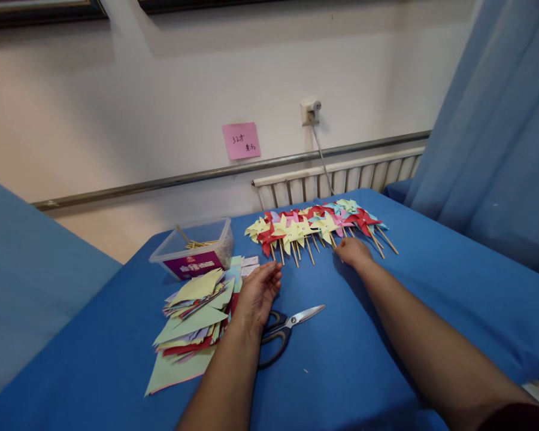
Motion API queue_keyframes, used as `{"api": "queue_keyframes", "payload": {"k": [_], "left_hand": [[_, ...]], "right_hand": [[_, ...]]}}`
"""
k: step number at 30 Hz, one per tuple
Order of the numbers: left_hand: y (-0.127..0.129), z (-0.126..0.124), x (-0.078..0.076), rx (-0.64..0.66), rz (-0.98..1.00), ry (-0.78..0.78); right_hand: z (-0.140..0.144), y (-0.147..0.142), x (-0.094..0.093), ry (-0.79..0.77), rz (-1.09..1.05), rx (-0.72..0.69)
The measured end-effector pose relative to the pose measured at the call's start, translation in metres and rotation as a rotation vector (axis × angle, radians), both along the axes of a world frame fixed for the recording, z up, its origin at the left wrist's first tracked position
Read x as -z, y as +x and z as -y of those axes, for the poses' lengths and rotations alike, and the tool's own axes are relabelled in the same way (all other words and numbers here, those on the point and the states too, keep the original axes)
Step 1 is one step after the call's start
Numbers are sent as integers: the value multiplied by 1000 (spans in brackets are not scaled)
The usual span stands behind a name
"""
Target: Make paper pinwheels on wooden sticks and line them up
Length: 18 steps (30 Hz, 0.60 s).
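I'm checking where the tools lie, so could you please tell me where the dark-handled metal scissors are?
In the head view, the dark-handled metal scissors lie just right of the left hand, on the blue cloth.

so tub (193, 263) with sticks (201, 244) in it sits behind the paper (191, 329) on the left, scissors (293, 321) right of that, pinwheels (325, 227) further back

Pale wall (161, 90), metal rail (233, 170), radiator (363, 161) are standing beyond right hand (354, 251); blue curtain (489, 137) is hanging farther right.
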<state>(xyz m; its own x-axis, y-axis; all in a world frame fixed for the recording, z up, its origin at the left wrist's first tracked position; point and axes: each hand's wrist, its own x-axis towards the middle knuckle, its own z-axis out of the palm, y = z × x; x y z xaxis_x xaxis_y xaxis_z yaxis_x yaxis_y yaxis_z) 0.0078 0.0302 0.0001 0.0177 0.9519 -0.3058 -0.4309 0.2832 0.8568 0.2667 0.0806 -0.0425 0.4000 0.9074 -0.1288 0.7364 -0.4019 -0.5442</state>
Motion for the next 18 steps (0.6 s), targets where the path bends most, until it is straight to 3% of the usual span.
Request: {"api": "queue_keyframes", "payload": {"k": [18], "left_hand": [[4, 2, 3, 46, -59, -34]], "right_hand": [[2, -6, -2, -60, 115, -16]]}}
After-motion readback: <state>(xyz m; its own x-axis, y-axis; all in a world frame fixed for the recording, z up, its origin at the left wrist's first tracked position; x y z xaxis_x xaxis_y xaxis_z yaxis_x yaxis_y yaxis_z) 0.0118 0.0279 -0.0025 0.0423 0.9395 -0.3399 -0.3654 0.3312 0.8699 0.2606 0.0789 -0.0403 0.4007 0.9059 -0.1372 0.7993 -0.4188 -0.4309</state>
